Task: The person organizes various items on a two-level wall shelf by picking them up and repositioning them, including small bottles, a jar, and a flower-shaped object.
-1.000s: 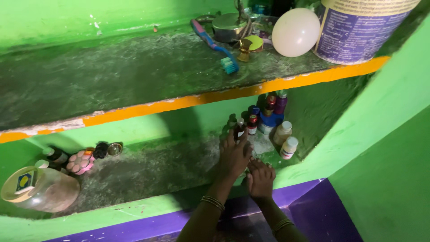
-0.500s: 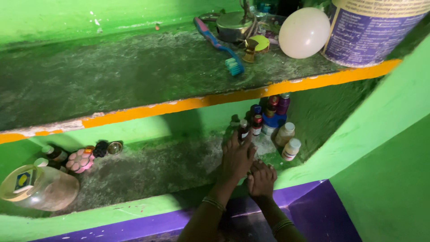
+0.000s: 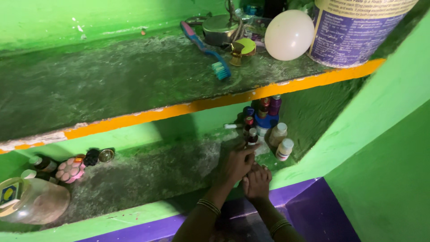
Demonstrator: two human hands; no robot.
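Hands meet at the lower shelf's (image 3: 148, 175) front edge: our left hand (image 3: 235, 163) pinches a small dark bottle (image 3: 252, 136), right hand (image 3: 256, 181) curled beneath. Crowded bottles (image 3: 268, 118) near the right corner could topple if knocked.

Rough, dusty stone shelf (image 3: 148, 172) with glossy painted edge; shiny metal tin (image 3: 218, 29); smooth matt balloon (image 3: 289, 35).
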